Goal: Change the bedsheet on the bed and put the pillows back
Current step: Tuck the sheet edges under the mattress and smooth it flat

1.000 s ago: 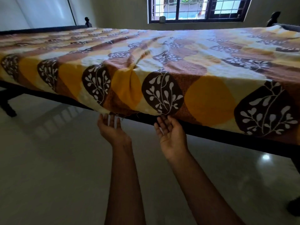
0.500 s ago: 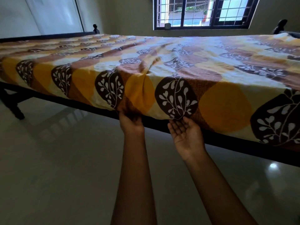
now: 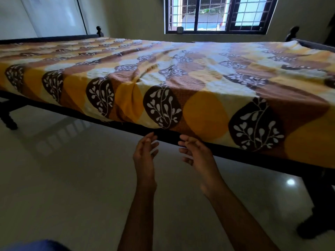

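Below the near rail of the dark bed frame [image 3: 253, 155], both hands are held out with fingers loosely spread and nothing grasped. The left hand [image 3: 145, 153] and the right hand [image 3: 196, 156] are set close together; whether any fingertip touches the rail cannot be told. The bedsheet [image 3: 199, 84], printed with yellow, brown and cream leaf shapes, is spread over the bed and draped down its near side, creased above the hands. A barred window [image 3: 217, 15] is seen beyond, and a glossy pale floor [image 3: 72, 187] beneath.
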`<state>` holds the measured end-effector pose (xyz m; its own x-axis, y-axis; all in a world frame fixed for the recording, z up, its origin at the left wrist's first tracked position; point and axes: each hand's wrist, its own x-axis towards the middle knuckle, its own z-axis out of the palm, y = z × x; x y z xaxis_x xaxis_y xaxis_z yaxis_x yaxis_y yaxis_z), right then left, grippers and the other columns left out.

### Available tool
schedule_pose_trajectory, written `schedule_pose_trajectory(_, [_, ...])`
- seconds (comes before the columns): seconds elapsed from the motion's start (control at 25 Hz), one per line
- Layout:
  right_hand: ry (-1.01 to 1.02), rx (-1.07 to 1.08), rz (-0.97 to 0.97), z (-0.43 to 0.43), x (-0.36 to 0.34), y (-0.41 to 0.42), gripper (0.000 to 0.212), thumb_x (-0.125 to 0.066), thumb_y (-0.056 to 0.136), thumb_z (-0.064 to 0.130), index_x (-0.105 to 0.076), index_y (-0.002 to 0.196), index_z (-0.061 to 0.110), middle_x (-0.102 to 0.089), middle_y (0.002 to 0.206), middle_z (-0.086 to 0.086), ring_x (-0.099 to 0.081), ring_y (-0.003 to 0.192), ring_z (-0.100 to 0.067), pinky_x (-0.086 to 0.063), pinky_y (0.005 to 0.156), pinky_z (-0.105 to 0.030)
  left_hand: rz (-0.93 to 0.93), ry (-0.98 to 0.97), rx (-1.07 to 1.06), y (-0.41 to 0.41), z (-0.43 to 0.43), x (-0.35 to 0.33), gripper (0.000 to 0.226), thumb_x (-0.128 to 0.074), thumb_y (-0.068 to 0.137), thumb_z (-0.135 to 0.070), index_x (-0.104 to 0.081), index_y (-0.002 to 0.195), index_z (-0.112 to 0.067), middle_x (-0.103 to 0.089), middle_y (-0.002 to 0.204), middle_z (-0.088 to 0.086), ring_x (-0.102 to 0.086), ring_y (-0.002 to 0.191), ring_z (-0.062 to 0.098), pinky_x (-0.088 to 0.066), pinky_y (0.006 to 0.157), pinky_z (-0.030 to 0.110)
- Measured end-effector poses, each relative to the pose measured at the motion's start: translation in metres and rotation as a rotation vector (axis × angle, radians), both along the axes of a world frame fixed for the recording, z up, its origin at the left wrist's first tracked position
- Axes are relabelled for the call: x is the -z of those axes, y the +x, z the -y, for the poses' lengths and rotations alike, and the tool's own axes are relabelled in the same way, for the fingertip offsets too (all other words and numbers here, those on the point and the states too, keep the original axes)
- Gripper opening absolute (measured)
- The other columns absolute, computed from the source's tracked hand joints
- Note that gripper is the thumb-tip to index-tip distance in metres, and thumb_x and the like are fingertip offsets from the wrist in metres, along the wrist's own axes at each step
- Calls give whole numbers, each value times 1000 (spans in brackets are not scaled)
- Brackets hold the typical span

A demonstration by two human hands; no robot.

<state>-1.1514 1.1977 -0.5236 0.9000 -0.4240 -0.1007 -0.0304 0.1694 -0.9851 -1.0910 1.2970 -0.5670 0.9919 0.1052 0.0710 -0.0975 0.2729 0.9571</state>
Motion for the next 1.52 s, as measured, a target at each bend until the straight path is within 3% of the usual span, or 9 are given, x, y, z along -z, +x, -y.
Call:
schedule_pose_trajectory(0.16, [-555,-38,175,48,-25,-36,19,-52,93,17,-59,93,34,-57,98,23,-57,92,3,-45,73,-10,528,370,-80,-24,33,-19,21,-47,91,-26,-63,105,-21,-63,103,-8,-58,99,-1,-44,82,12])
schedule_pose_trajectory(0.28, [-1028,31,376,82,-54,-45,16,-54,91,16,-64,101,24,-57,99,19,-56,88,6,-43,74,-3,879,502,-146,-20,53,-58,26,-45,90,-22,-64,107,-14,-58,104,-5,-53,101,8,-40,86,13])
schedule_pose_trajectory(0.36, [-1296,85,469,104,-78,-35,25,-49,88,24,-65,106,17,-61,104,6,-56,95,-2,-43,82,-11,1029,575,-174,-3,70,-91,28,-44,90,-20,-65,107,-9,-60,106,0,-52,103,13,-38,91,18])
schedule_pose_trajectory(0.48, [-1739,67,310,137,-103,-6,48,-41,85,46,-56,122,20,-58,124,-3,-55,113,-21,-49,90,-34,1095,815,-72,34,94,-121,36,-39,95,-32,-62,113,-12,-62,113,5,-53,107,18,-44,90,35])
schedule_pose_trajectory(0.6, [-1981,96,141,154,-97,12,64,-31,83,64,-55,124,21,-62,122,-4,-62,106,-24,-54,77,-36,1228,1140,-34,67,97,-115,57,-24,96,-53,-61,117,-16,-62,117,4,-59,106,23,-47,85,37])
schedule_pose_trajectory(0.76, [-2016,250,212,151,-82,14,57,-36,85,63,-62,116,23,-68,111,0,-67,94,-19,-51,65,-27,1402,1220,-85,79,95,-103,56,-32,93,-54,-65,113,-13,-66,111,4,-62,100,26,-49,80,36])
schedule_pose_trajectory(1.04, [-2039,259,132,148,-77,12,57,-39,87,61,-58,124,23,-62,125,-5,-61,111,-22,-51,81,-30,1458,1273,-50,80,92,-102,57,-30,94,-51,-64,116,-11,-65,115,7,-60,106,28,-44,83,37])
schedule_pose_trajectory(1.28, [-1929,150,35,144,-79,9,59,-44,88,58,-54,132,20,-52,137,-10,-50,126,-25,-33,101,-32,1343,1313,132,75,87,-108,57,-34,93,-50,-60,122,-9,-60,125,10,-53,117,29,-37,96,39])
schedule_pose_trajectory(1.52, [-1761,17,-134,137,-91,5,56,-47,89,52,-49,136,21,-44,144,-9,-42,133,-25,-30,107,-37,1131,1450,351,62,78,-118,57,-38,90,-47,-45,135,-12,-47,140,13,-37,133,30,-28,108,45])
